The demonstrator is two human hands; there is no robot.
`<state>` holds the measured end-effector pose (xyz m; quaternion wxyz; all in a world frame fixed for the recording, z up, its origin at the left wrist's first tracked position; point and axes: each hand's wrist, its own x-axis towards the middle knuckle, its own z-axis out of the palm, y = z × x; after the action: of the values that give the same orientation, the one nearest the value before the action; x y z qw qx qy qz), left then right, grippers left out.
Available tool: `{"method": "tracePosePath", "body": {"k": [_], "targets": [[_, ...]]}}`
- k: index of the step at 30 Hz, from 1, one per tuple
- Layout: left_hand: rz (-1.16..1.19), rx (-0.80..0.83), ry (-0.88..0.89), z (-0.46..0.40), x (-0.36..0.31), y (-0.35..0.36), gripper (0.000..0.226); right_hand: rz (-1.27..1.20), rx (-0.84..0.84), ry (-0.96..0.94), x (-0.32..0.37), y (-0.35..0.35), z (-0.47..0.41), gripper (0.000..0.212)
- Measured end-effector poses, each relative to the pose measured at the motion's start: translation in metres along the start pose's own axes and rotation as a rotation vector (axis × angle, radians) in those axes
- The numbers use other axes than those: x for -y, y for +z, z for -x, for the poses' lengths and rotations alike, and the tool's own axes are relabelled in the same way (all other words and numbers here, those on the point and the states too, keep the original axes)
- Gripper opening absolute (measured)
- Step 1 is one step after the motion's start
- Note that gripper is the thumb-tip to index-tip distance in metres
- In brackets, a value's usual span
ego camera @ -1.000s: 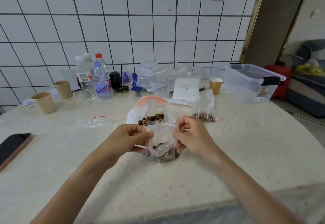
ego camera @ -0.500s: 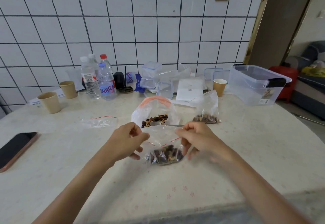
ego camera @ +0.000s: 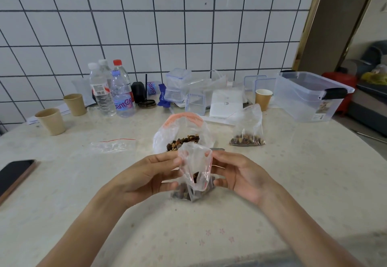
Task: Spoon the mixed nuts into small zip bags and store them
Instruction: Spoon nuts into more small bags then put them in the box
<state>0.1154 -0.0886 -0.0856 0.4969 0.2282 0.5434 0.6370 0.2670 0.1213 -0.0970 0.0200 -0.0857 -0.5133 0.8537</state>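
Observation:
A small zip bag [ego camera: 195, 170] with mixed nuts in its bottom stands on the table in front of me, its top twisted so the red zip line runs upright. My left hand [ego camera: 150, 176] holds its left side, fingertips at the top edge and thumb lower down. My right hand [ego camera: 236, 176] holds the right side the same way, palm turned inward. Just behind stands the large open bag of mixed nuts [ego camera: 184, 139] with an orange rim. A metal spoon handle [ego camera: 217, 149] shows beside it. A filled small bag [ego camera: 248, 134] stands to the right. An empty zip bag [ego camera: 113, 146] lies flat at the left.
A clear storage box [ego camera: 307, 97] sits at the back right. Water bottles [ego camera: 119, 93], paper cups [ego camera: 51, 121], small clear containers [ego camera: 178, 86] and a white box [ego camera: 227, 103] line the wall. A phone [ego camera: 14, 172] lies at the left edge.
The small bag was lying stretched between my pinching hands; it now stands upright with its top twisted, and both hands have turned palms toward each other around it.

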Motion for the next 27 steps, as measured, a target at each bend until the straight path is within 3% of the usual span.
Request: {"method": "tracePosePath", "body": {"k": [5, 8, 10, 13, 16, 18, 21, 24, 27], "targets": [[-0.003, -0.134, 0.066, -0.002, -0.002, 0.01, 0.015, 0.124, -0.106, -0.064, 0.005, 0.008, -0.004, 0.003], [-0.137, -0.292, 0.167, 0.0, -0.009, 0.013, 0.026, 0.251, -0.276, -0.178, 0.009, 0.015, -0.003, 0.011], [-0.413, -0.476, 0.295, 0.003, -0.014, 0.014, 0.037, 0.449, -0.425, -0.311, 0.012, 0.017, 0.0, 0.013], [-0.932, -0.712, 0.508, 0.006, -0.02, 0.018, 0.028, 0.922, -0.519, -0.564, 0.014, 0.019, 0.002, 0.014], [-1.285, -0.721, 0.507, 0.007, -0.02, 0.024, 0.015, 1.166, -0.518, -0.582, 0.013, 0.02, 0.003, 0.013], [-1.139, -0.632, 0.319, 0.007, -0.022, 0.023, 0.014, 1.091, -0.491, -0.416, 0.018, 0.02, 0.004, 0.016], [-0.701, -0.481, 0.051, 0.008, -0.022, 0.021, 0.042, 0.813, -0.414, -0.106, 0.024, 0.017, 0.007, 0.029], [-0.678, -0.468, -0.032, 0.009, -0.016, 0.011, 0.057, 0.644, -0.403, 0.041, 0.024, 0.012, 0.013, 0.033], [-0.677, -0.407, -0.084, 0.01, -0.008, 0.0, 0.058, 0.581, -0.405, 0.091, 0.02, 0.004, 0.017, 0.036]]}}
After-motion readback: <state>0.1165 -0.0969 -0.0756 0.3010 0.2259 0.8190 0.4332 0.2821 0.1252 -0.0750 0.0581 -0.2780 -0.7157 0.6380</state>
